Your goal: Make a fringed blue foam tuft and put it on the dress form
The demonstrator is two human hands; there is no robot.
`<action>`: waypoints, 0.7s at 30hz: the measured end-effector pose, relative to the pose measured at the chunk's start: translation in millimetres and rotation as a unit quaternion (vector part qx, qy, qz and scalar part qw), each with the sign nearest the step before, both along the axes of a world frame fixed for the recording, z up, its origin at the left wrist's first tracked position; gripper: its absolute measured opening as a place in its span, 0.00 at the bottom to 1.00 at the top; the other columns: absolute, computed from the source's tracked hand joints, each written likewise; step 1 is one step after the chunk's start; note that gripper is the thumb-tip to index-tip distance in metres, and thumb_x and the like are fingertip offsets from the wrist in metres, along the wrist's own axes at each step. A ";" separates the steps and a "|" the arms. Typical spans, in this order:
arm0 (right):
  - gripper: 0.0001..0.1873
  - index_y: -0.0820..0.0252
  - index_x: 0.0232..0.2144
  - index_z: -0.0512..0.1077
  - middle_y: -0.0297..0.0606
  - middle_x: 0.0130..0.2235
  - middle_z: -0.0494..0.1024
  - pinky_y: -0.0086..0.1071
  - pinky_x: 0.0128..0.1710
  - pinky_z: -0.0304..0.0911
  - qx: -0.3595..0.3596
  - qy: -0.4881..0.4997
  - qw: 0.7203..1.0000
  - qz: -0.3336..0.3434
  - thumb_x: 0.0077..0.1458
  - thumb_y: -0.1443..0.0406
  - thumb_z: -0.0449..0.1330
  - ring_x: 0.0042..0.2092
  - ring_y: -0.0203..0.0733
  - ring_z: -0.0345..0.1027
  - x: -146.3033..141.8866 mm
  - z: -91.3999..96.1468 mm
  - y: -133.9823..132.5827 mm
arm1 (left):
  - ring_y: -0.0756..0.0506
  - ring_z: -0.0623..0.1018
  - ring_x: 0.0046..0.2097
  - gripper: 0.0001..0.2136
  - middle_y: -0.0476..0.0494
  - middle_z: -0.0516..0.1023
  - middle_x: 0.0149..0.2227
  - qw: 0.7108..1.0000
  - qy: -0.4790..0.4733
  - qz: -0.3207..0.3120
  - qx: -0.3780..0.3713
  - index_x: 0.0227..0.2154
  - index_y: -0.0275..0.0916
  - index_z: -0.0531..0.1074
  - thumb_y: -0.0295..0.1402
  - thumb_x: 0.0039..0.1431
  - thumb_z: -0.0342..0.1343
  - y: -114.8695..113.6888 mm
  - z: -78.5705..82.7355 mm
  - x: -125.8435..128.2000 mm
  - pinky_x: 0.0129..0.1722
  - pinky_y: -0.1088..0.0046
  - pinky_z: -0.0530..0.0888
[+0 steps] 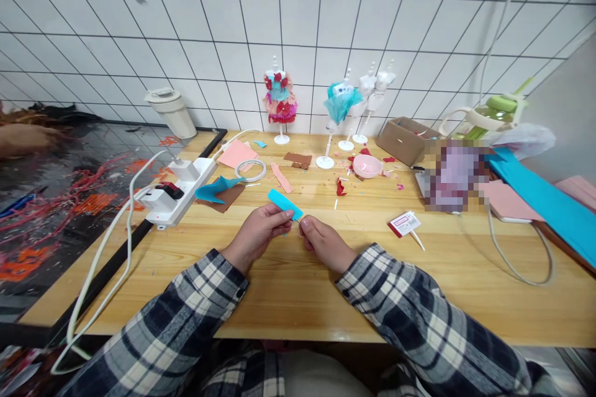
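Observation:
Between finger and thumb, my left hand [255, 232] pinches a narrow strip of bright blue crepe paper [282, 202] above the wooden table. Closed at the strip's lower right end is my right hand [325, 242]; its fingertips hide what exactly they grip there. A small thin bit shows between the two hands, too small to name. Beyond the left hand, a larger curled piece of blue paper [216, 190] lies partly over a brown sheet [227, 203]. A pink paper strip [282, 178] rests just past the held one.
Small white dress forms stand at the back, one in a red and pink dress [280, 99], another in blue ruffles [342, 102]. A power strip [186, 189] with cables is at left, a tape roll [250, 170] beside it. Rightward are a pink bowl [367, 166] and labelled packet [404, 223].

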State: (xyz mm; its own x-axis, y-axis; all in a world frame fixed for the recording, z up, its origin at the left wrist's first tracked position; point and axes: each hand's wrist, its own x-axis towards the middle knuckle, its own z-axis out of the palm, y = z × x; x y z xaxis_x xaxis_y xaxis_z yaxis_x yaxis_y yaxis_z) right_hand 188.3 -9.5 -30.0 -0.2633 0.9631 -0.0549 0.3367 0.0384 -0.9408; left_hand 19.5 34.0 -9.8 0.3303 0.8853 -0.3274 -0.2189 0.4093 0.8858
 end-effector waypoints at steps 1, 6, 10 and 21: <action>0.22 0.56 0.29 0.59 0.28 0.22 0.63 0.30 0.28 0.55 -0.004 -0.002 1.000 0.001 0.63 0.48 0.39 0.26 0.35 0.58 0.1 0.4 0.2 | 0.53 0.75 0.30 0.12 0.48 0.77 0.29 1.000 0.005 -0.003 0.002 0.29 0.34 0.75 0.34 0.43 0.68 -0.1 -0.6 0.3 0.34 0.78 0.72; 0.21 0.56 0.28 0.59 0.28 0.22 0.62 0.30 0.29 0.55 0.000 -0.008 1.000 0.003 0.63 0.49 0.40 0.26 0.36 0.58 0.4 -1.6 1.6 | 0.54 0.74 0.30 0.12 0.48 0.77 0.29 1.000 0.013 -0.009 0.009 0.29 0.34 0.75 0.34 0.43 0.68 1.6 -5.8 0.1 0.35 0.78 0.71; 0.21 0.56 0.27 0.59 0.29 0.22 0.63 0.31 0.30 0.55 0.005 -0.005 1.000 0.007 0.64 0.50 0.40 0.26 0.36 0.58 0.9 -0.8 2.6 | 0.53 0.74 0.29 0.12 0.47 0.76 0.28 1.000 0.013 -0.008 0.009 0.29 0.34 0.75 0.34 0.43 0.68 2.2 -6.4 -1.2 0.33 0.77 0.70; 0.23 0.57 0.24 0.59 0.29 0.21 0.63 0.31 0.29 0.55 -0.002 -0.026 0.999 0.047 0.63 0.49 0.41 0.25 0.35 0.57 2.2 -1.2 5.7 | 0.50 0.75 0.30 0.14 0.43 0.78 0.31 0.998 0.046 0.005 0.049 0.30 0.35 0.76 0.39 0.43 0.67 7.0 -7.9 -3.3 0.36 0.71 0.73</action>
State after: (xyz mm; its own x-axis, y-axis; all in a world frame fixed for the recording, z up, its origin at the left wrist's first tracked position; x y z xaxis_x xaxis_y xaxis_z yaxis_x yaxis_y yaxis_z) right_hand 190.5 -3.8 -31.2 -0.3490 0.9342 -0.0736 0.3797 0.0691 -0.9225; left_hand 16.2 41.0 -17.7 0.2943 0.9174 -0.2680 -0.1387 0.3184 0.9377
